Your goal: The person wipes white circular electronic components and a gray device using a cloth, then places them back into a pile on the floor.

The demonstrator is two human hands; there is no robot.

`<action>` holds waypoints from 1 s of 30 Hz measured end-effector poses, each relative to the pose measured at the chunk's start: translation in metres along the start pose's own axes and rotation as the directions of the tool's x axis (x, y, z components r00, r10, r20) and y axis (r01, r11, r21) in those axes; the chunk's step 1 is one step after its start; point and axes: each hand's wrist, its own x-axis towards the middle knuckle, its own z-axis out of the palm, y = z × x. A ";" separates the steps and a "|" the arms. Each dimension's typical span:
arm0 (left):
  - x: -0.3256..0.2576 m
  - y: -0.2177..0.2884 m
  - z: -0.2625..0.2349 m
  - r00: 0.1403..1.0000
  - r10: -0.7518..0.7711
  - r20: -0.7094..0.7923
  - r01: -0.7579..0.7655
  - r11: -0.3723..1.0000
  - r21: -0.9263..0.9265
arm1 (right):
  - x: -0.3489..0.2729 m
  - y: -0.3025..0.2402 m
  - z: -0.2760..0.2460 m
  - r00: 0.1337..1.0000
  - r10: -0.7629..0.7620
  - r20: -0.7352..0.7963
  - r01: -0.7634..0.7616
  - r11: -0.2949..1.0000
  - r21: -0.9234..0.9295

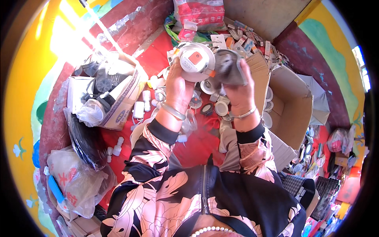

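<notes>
My left hand (176,87) grips a round white downlight (194,62), a recessed lamp with an orange label and orange side clips. It is raised in front of me, its labelled back facing up. Beside it, my right hand (241,94) is closed on a grey cloth (229,68), smeared by motion, close to the lamp's right edge. Whether cloth and lamp touch, I cannot tell. Below the hands, several loose round lamp parts lie on a red sheet (195,152), among them a white ring-shaped one (221,108). White bulb-like pieces (138,110) lie to the left.
An open cardboard box (293,104) stands at my right, with white discs (267,119) at its near-left side. At left is a carton (125,103) of dark fittings, with a clear plastic bag (75,179) nearer me. Small packages (252,42) are heaped at the far right.
</notes>
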 end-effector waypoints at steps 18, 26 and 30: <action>-0.004 0.007 0.002 0.966 0.119 0.231 -0.167 0.966 0.200 | -0.009 0.013 -0.001 0.986 0.159 0.049 -0.128 0.912 -0.390; -0.008 0.016 0.006 0.958 -0.064 0.280 -0.050 0.924 0.380 | -0.005 0.007 -0.006 0.989 -0.051 0.140 0.095 0.939 -0.330; -0.014 0.017 0.007 0.922 -0.225 0.315 -0.011 0.798 0.603 | -0.007 -0.018 0.002 0.974 0.082 0.211 0.032 0.872 -0.488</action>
